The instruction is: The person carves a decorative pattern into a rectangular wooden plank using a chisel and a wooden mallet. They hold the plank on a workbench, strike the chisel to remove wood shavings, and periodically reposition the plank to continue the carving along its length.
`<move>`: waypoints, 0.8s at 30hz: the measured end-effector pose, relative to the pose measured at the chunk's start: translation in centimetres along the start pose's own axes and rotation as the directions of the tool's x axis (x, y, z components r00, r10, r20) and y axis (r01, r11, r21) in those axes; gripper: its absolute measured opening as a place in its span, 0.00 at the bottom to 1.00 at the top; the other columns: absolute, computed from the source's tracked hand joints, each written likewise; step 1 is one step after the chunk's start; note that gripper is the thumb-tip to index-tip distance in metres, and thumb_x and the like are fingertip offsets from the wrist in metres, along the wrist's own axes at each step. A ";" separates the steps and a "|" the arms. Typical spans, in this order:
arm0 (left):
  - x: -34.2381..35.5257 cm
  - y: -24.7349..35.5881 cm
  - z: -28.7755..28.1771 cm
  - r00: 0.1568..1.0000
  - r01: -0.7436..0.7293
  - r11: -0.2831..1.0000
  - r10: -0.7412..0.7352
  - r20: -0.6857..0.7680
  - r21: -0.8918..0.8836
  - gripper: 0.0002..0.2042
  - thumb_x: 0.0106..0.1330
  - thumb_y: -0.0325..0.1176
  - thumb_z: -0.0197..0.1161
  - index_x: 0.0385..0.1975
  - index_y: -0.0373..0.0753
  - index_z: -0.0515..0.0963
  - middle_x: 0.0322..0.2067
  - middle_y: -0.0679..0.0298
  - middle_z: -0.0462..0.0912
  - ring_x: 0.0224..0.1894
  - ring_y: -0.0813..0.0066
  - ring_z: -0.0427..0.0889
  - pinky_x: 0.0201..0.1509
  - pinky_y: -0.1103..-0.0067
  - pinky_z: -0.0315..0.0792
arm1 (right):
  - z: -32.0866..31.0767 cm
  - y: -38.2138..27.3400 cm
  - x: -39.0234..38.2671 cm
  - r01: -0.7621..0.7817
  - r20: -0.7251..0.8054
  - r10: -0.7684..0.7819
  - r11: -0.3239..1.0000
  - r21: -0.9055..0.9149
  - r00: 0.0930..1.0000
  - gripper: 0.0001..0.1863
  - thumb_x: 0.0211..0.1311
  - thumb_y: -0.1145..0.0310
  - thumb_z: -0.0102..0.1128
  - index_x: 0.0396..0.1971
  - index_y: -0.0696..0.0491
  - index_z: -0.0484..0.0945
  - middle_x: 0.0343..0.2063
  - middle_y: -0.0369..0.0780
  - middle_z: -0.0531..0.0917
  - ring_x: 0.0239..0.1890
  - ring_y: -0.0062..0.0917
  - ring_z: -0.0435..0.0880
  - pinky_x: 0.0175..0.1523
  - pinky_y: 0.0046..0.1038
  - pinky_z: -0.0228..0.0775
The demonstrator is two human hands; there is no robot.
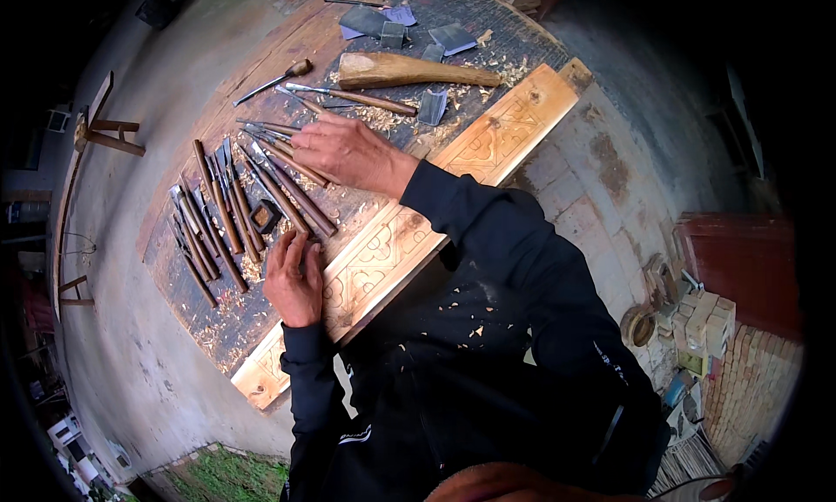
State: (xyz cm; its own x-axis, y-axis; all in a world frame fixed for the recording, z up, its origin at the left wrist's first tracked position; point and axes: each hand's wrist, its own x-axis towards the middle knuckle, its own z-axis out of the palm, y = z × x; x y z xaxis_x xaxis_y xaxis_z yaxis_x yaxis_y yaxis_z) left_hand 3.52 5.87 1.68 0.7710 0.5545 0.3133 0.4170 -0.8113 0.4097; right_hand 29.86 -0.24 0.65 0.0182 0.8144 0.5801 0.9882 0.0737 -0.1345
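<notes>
A long pale wooden board (383, 255), carved with a lattice and petal pattern, lies slantwise along the near edge of the workbench. My right hand (348, 154) reaches over it, fingers curled down onto a chisel (277, 128) among several others; the fingertips are partly hidden. Beside the board's near-left part rests my left hand (293, 278), its fingers loosely bent and apart, close to the butt of a chisel handle (292, 208). More wood-handled chisels (228, 202) are fanned out to the left, with a small dark square block (265, 215) among them.
A thick wooden mallet-like club (409, 70) lies on the worn bench (252, 84) at the far side, near several sandpaper pieces (453, 39). A round-handled tool (274, 80) is to its left. Wood shavings (383, 117) litter the top. A wooden bench (83, 141) stands far left.
</notes>
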 end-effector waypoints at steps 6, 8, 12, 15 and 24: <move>-0.9 2.8 -0.2 0.993 -0.113 0.993 0.112 -0.027 -0.034 0.13 0.68 0.32 0.74 0.49 0.38 0.88 0.52 0.54 0.89 0.51 0.52 0.88 0.57 0.64 0.81 | -6.3 9.9 -4.1 -0.568 -0.194 0.534 0.764 -0.306 0.823 0.34 0.60 0.55 0.78 0.64 0.53 0.80 0.64 0.43 0.83 0.69 0.39 0.78 0.72 0.47 0.68; -1.5 4.5 0.0 0.989 -0.146 0.987 0.148 0.016 -0.066 0.16 0.67 0.33 0.75 0.53 0.38 0.87 0.53 0.55 0.88 0.52 0.52 0.88 0.58 0.65 0.80 | -7.1 11.2 -5.4 -0.674 -0.017 0.688 0.706 -0.219 0.726 0.27 0.60 0.57 0.79 0.56 0.54 0.83 0.60 0.44 0.85 0.67 0.41 0.80 0.71 0.50 0.68; -2.0 8.1 0.8 0.959 -0.219 0.967 0.238 0.152 -0.134 0.34 0.61 0.50 0.79 0.63 0.36 0.80 0.62 0.50 0.83 0.62 0.47 0.81 0.68 0.60 0.74 | -7.7 11.8 -6.0 -0.744 0.127 0.766 0.642 -0.183 0.630 0.22 0.60 0.57 0.78 0.47 0.57 0.86 0.49 0.48 0.90 0.59 0.46 0.86 0.63 0.51 0.73; -2.3 9.4 1.9 0.943 -0.265 0.956 0.284 0.176 -0.123 0.47 0.56 0.58 0.81 0.71 0.35 0.73 0.69 0.45 0.76 0.68 0.41 0.76 0.73 0.54 0.68 | -7.7 11.7 -5.8 -0.738 0.140 0.762 0.647 -0.191 0.632 0.19 0.62 0.61 0.75 0.45 0.58 0.86 0.46 0.51 0.90 0.54 0.48 0.88 0.61 0.51 0.73; -2.5 8.2 3.4 0.945 -0.235 0.967 0.250 0.212 -0.096 0.53 0.51 0.52 0.84 0.75 0.32 0.67 0.68 0.42 0.74 0.68 0.40 0.74 0.74 0.55 0.66 | -10.5 8.3 -2.9 -0.714 -0.270 0.668 0.688 -0.128 0.693 0.19 0.65 0.57 0.74 0.44 0.58 0.85 0.37 0.51 0.91 0.40 0.49 0.91 0.46 0.46 0.80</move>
State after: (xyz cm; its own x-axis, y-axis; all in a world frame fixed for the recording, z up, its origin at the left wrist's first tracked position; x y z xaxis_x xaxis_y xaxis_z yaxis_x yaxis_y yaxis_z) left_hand 6.67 -2.85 1.32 0.9346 0.2817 0.2172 0.1763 -0.8972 0.4050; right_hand 39.57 -8.05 6.26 0.7142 0.4581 0.5292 0.6868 -0.6046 -0.4035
